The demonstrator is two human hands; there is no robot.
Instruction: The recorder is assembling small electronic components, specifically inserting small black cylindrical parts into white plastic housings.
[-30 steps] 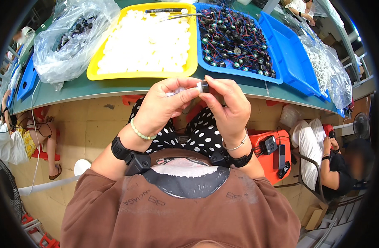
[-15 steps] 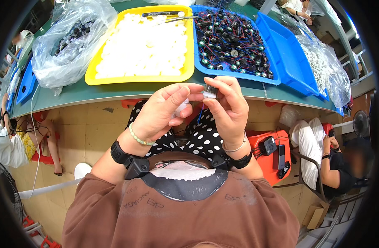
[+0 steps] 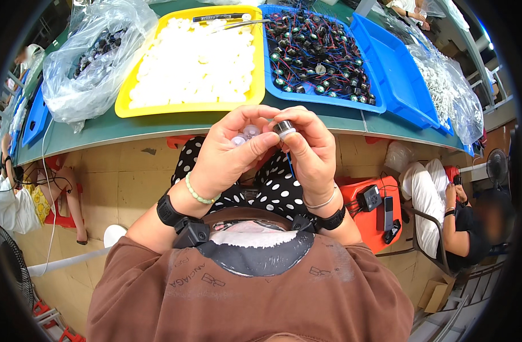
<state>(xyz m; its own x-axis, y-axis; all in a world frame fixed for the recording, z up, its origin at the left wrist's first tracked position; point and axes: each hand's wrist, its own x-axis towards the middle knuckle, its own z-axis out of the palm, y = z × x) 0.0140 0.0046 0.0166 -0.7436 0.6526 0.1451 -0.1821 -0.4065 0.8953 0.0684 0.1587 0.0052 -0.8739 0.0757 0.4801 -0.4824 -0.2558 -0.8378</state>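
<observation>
My left hand cups a few small white plastic caps in its palm, thumb pressed over them. My right hand pinches a small metal cylinder with a white cap on its end and thin wires trailing below. Both hands meet in front of my chest, just short of the green table edge. Beyond them sits a yellow tray heaped with white caps and a blue tray full of wired round parts.
A clear bag of dark parts lies left of the yellow tray. An empty blue tray and a bag of white pieces are at right. A seated person is at lower right, another person at left. A red stool holds devices.
Both hands have drawn slightly down and closer to my chest. The right-hand fingers have turned the metal cylinder so its capped end shows.
</observation>
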